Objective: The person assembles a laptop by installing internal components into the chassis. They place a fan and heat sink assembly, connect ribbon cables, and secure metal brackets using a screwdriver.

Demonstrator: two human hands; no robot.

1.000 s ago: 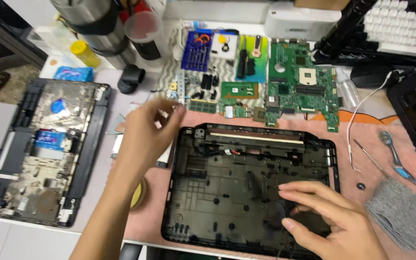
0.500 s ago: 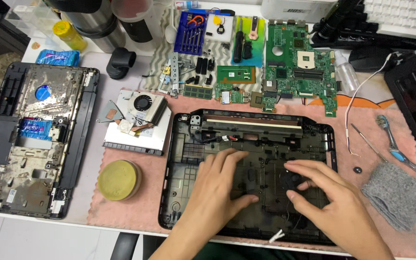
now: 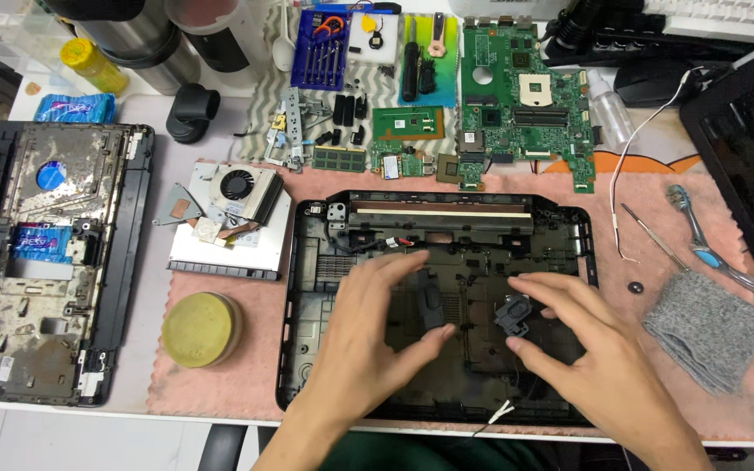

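A black laptop bottom case (image 3: 307,262) lies open on a pink mat, and both my hands are inside it. My left hand (image 3: 373,344) curls its fingers and thumb around a small black speaker (image 3: 430,303) near the case's middle. My right hand (image 3: 599,362) pinches a second small black speaker (image 3: 513,314) between thumb and forefinger, just right of the first. Thin wires run along the case's lower part, and a white-tipped lead (image 3: 495,414) pokes out at the front edge.
Left of the case are a cooling fan with heatsink (image 3: 236,194) on a silver drive, a round yellow tin (image 3: 201,328) and a dirty palmrest frame (image 3: 41,262). Behind it lie a green motherboard (image 3: 521,87), small boards and a blue screwdriver set (image 3: 323,51). At right lie a grey cloth (image 3: 709,330) and a toothbrush (image 3: 713,255).
My left hand came from the fan at the left into the case. Both hands went from lying flat on the case floor to closing around the two small speakers.
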